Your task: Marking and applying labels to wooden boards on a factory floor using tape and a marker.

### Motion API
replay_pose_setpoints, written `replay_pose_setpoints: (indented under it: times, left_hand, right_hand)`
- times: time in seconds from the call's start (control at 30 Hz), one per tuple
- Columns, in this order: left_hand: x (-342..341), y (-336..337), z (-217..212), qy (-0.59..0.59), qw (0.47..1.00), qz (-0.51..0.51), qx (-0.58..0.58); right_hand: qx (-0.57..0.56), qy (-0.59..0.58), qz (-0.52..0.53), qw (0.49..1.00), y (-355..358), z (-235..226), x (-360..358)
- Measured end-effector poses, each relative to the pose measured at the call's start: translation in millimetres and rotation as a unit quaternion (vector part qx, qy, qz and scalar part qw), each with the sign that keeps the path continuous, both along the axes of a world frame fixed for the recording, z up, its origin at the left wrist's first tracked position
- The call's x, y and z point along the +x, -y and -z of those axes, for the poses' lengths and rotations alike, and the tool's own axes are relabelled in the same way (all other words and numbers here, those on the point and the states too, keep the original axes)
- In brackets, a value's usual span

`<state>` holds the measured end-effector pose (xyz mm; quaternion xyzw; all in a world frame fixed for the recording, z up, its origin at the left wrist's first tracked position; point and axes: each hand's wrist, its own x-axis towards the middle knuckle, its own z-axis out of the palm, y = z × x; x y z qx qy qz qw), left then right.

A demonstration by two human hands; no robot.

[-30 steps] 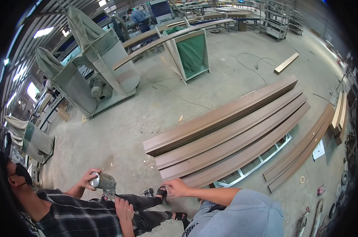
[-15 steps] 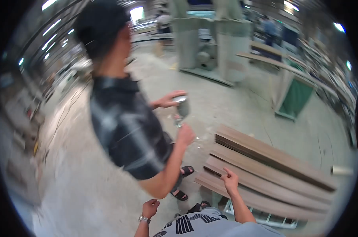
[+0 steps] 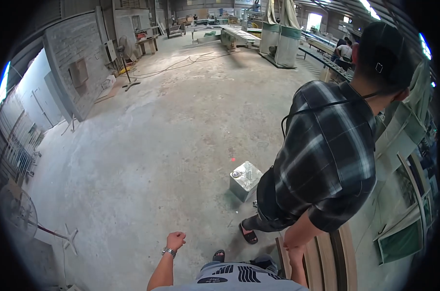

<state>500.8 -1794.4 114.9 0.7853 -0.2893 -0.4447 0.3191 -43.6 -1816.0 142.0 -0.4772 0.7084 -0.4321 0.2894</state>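
Observation:
My left hand (image 3: 175, 240), with a metal watch at the wrist, is held low over the concrete floor. Its fingers are curled in and nothing shows in them. My right hand (image 3: 296, 254) is right by a co-worker's forearm (image 3: 297, 234), above the brown boards (image 3: 347, 259); its fingers are hard to make out, and I cannot tell whether it touches the arm. The co-worker (image 3: 326, 145), in a dark plaid shirt and cap, stands close at my right, turned away. That person's hands are mostly hidden.
A square metal can (image 3: 245, 180) stands on the floor by the co-worker's leg. A standing fan (image 3: 18, 208) is at the left rim, another fan (image 3: 125, 51) farther back. Cables (image 3: 181, 63) cross the floor ahead. A green-panelled frame (image 3: 402, 242) stands at the right.
My view has swung left, so the co-worker and boards now appear farther right. My right hand was pointing over the boards; now it is beside the co-worker's arm. The co-worker's metal cup is out of sight.

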Motion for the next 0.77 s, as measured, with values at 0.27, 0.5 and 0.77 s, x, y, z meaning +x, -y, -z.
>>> replay_pose_setpoints:
  times: [0.27,0.5,0.77]
  left_hand:
    - [23,37,-24,-0.097,0.985,-0.122,-0.066]
    - [-8,124,-226,0.022,0.963,-0.147,-0.226]
    - [-248,24,-521,0.227,0.597,0.029,-0.769]
  right_hand:
    - [0.031,0.150,-0.105,0.983,50,-18,5]
    - [0.073,0.162,-0.057,0.982,31,-14,-66]
    - [-0.087,0.085,0.133,0.984,84,-26,-217]
